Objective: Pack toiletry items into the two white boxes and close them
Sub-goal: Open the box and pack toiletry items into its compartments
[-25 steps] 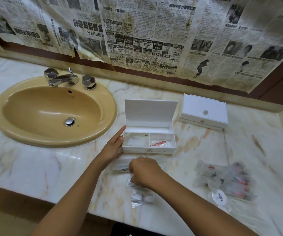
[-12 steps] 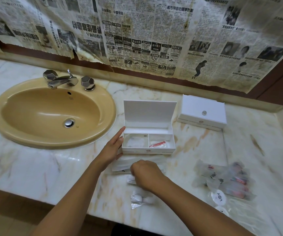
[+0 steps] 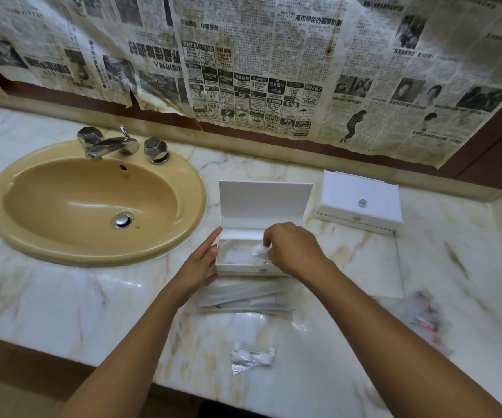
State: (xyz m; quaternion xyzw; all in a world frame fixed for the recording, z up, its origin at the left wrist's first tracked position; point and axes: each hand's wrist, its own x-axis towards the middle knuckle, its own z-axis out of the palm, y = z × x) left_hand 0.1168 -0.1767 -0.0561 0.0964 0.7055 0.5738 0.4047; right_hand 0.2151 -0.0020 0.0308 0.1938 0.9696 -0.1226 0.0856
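Observation:
An open white box point(image 3: 262, 203) stands on the marble counter with its lid raised. My left hand point(image 3: 202, 263) rests flat against the box's left side, fingers straight. Over the box's front compartments my right hand point(image 3: 292, 248) pinches a small clear packet with white cotton point(image 3: 258, 250). A second white box point(image 3: 360, 203), lid shut, sits to the right near the wall. Long clear sachets point(image 3: 243, 297) lie just in front of the open box. Another cotton packet point(image 3: 252, 356) lies near the counter's front edge.
A beige sink point(image 3: 92, 203) with a chrome tap point(image 3: 112, 146) fills the left of the counter. A blurred pile of wrapped toiletries point(image 3: 425, 318) lies at the right. Newspaper point(image 3: 258, 61) covers the wall behind. The counter edge runs close below my arms.
My right hand has lifted from the packets near the counter's front and moved up over the open box, carrying a small cotton packet. The left hand stays at the box's side.

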